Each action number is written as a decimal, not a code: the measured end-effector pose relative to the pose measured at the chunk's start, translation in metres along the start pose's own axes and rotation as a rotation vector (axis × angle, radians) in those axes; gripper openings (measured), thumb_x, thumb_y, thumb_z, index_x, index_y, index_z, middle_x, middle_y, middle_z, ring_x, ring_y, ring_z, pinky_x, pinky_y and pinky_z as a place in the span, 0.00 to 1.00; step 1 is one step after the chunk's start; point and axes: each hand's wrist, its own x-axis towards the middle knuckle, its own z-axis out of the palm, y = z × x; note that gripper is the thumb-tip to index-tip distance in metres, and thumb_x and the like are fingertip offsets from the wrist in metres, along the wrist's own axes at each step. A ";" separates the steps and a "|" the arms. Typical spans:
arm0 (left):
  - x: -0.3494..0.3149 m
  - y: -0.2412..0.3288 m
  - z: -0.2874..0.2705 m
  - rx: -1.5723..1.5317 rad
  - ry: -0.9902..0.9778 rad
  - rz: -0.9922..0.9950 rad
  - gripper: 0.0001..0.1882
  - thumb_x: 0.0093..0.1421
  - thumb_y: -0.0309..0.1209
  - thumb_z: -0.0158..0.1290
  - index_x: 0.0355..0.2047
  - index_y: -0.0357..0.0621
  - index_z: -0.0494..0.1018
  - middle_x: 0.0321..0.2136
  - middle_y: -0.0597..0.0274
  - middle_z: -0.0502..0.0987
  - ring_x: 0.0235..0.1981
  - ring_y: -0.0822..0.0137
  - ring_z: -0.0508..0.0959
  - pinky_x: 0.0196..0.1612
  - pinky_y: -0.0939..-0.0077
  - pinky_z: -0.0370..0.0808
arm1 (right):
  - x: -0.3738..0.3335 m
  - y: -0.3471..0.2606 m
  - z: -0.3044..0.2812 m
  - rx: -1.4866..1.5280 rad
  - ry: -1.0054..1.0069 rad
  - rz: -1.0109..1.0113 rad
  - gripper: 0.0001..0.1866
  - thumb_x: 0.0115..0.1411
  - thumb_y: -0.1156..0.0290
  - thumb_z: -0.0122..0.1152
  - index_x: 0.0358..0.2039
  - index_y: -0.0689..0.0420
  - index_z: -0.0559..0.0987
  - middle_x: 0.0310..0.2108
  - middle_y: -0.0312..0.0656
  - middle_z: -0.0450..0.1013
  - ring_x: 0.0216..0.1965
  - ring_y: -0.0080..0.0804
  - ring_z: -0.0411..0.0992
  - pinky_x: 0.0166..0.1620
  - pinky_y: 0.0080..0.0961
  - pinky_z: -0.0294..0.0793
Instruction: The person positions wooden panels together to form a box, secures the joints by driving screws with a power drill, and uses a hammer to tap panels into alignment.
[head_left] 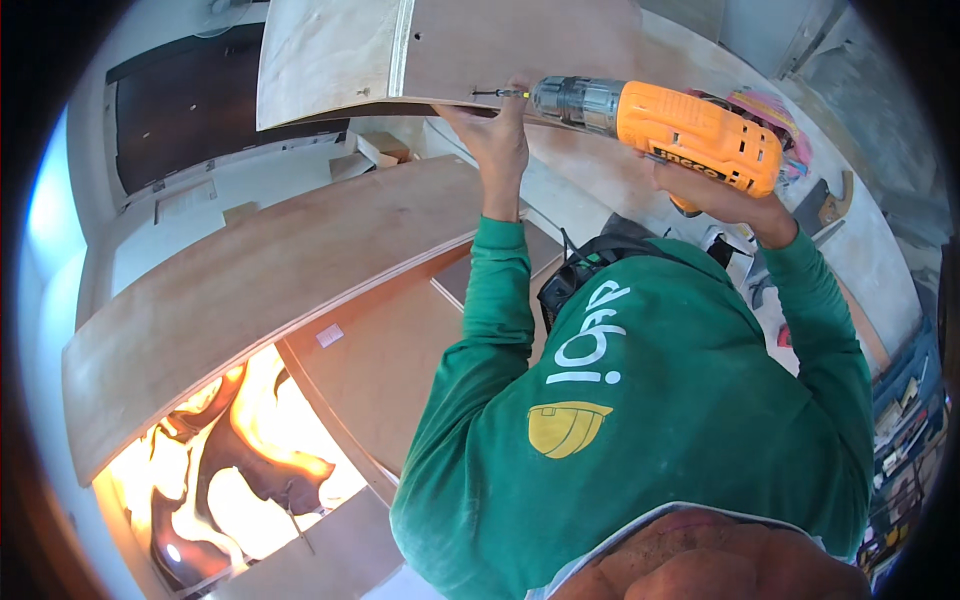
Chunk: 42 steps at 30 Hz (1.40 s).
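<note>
Brown plywood [520, 45] (drill [695, 130] held close) crowds the room [295, 172].

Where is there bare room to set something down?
Bare: the wide plywood panel between the wooden offcuts and the glaring orange-and-white patch, though its level is uncertain; also the face of the upper board beyond the drill. Crowded: that board's near edge, with the left hand and the drill in the right hand; the cluttered blue rack at far right.
</note>
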 end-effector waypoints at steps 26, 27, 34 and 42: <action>0.001 -0.010 -0.003 -0.034 -0.004 0.022 0.42 0.54 0.20 0.67 0.65 0.36 0.54 0.59 0.53 0.64 0.58 0.64 0.68 0.64 0.69 0.63 | 0.006 0.006 -0.014 -0.309 0.003 -0.442 0.19 0.56 0.69 0.71 0.50 0.54 0.82 0.43 0.38 0.82 0.41 0.29 0.80 0.47 0.25 0.79; 0.002 -0.008 -0.003 -0.014 -0.008 0.031 0.42 0.54 0.20 0.67 0.64 0.36 0.54 0.59 0.53 0.64 0.57 0.64 0.68 0.63 0.69 0.63 | 0.008 0.004 -0.015 -0.331 0.003 -0.461 0.19 0.56 0.69 0.71 0.50 0.54 0.82 0.43 0.38 0.82 0.41 0.29 0.80 0.47 0.26 0.79; 0.000 -0.005 -0.004 0.038 -0.020 -0.040 0.51 0.49 0.19 0.64 0.67 0.36 0.45 0.59 0.50 0.59 0.59 0.61 0.63 0.64 0.66 0.59 | 0.017 0.006 -0.016 -0.422 0.055 -0.676 0.20 0.55 0.71 0.72 0.49 0.54 0.82 0.42 0.37 0.82 0.40 0.30 0.81 0.47 0.27 0.79; 0.001 -0.010 -0.002 -0.079 0.003 -0.068 0.47 0.49 0.18 0.62 0.66 0.36 0.47 0.58 0.50 0.59 0.58 0.61 0.64 0.64 0.66 0.59 | 0.024 0.012 -0.021 -0.585 0.066 -0.771 0.19 0.53 0.72 0.73 0.47 0.54 0.82 0.41 0.39 0.82 0.41 0.33 0.81 0.45 0.27 0.79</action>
